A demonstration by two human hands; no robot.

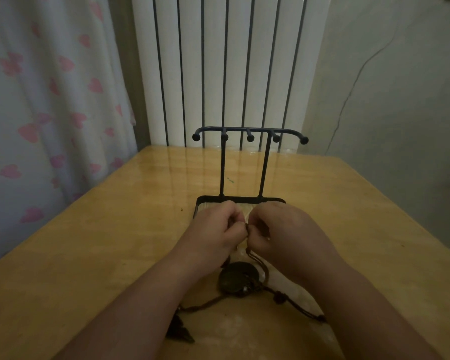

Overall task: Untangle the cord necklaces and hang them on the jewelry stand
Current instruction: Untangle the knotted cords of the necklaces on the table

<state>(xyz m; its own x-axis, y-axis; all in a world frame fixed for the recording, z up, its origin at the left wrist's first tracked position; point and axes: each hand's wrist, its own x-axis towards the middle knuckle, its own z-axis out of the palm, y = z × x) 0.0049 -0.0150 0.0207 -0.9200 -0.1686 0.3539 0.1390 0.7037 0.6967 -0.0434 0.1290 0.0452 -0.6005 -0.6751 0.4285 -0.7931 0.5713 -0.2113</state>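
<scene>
**Hidden Bits**

The left grip (216, 229) and right grip (289, 229) curl together mid-frame, hiding most of the cord necklaces (235, 280) they pinch and the front of the jewelry stand (240, 199) base. The arms (146, 294) cover more cord low down and run off the bottom edge. A dark piece (179, 331) at bottom centre is too dim to tell. A gold speck (182, 209), middle left, is too tiny.

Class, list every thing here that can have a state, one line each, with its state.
Jewelry stand: upright on the table, hooks bare.
Cord necklaces: tangled, partly lifted off the table.
Round pendant: lying on the table.
Left hand: pinches the cord necklaces.
Right hand: pinches the cord necklaces.
</scene>
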